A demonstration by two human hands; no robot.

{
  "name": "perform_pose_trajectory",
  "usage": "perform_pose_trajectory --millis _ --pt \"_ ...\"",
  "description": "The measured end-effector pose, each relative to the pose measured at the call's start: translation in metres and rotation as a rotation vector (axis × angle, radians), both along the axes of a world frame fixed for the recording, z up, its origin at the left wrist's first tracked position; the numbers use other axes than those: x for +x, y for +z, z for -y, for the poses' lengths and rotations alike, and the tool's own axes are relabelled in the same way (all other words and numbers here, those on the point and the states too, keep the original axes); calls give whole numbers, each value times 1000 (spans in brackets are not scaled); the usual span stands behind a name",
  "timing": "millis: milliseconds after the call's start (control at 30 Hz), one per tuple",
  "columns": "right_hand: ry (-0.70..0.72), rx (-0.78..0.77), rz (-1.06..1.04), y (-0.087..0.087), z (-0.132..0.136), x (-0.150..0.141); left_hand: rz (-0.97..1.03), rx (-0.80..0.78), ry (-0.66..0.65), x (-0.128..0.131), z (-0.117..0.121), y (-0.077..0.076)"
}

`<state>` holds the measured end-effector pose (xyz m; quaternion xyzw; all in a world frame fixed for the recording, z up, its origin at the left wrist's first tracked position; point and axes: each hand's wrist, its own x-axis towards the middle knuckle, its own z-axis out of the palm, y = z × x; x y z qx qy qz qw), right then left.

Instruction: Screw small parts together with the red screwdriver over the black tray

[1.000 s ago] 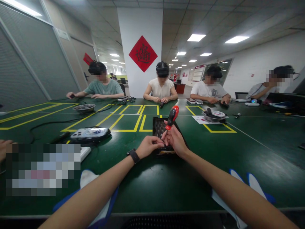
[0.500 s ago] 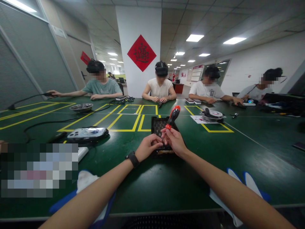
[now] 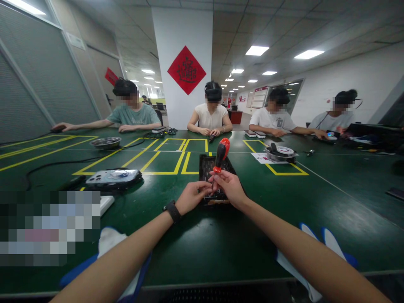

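My right hand [image 3: 229,185] is closed on a red-and-black screwdriver [image 3: 222,152], gripping it low by the shaft. Its handle points up and leans slightly right. My left hand [image 3: 196,194], with a dark watch on the wrist, meets the right at the shaft's lower end. Its thumb and fingers are pinched together there, and whatever they hold is too small to make out. Below both hands lies a black tray [image 3: 205,160] with a pattern of small compartments, partly covered by the hands.
White-and-blue gloves [image 3: 109,242] lie under my left forearm, and another glove [image 3: 311,252] under my right. A phone [image 3: 113,179] on a dark object and a metal bowl [image 3: 105,143] are left. A bowl with a white lid [image 3: 280,152] stands right. Several people sit opposite.
The screwdriver's handle has swung left and stands more upright. Both hands stay together over the tray, shifted slightly left. The person at far right has raised their head a little.
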<state>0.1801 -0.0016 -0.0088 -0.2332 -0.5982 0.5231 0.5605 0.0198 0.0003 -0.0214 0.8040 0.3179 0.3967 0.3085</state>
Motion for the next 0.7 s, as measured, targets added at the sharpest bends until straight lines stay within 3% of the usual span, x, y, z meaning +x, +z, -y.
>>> perform_pose_trajectory --millis 133,400,700 --pt "-68 3 10 3 2 1 31 -38 3 0 1 1" --pt "-79 17 -11 0 0 1 -10 53 105 1 4 1" --pt "-38 -28 19 2 2 2 -84 141 70 2 7 3"
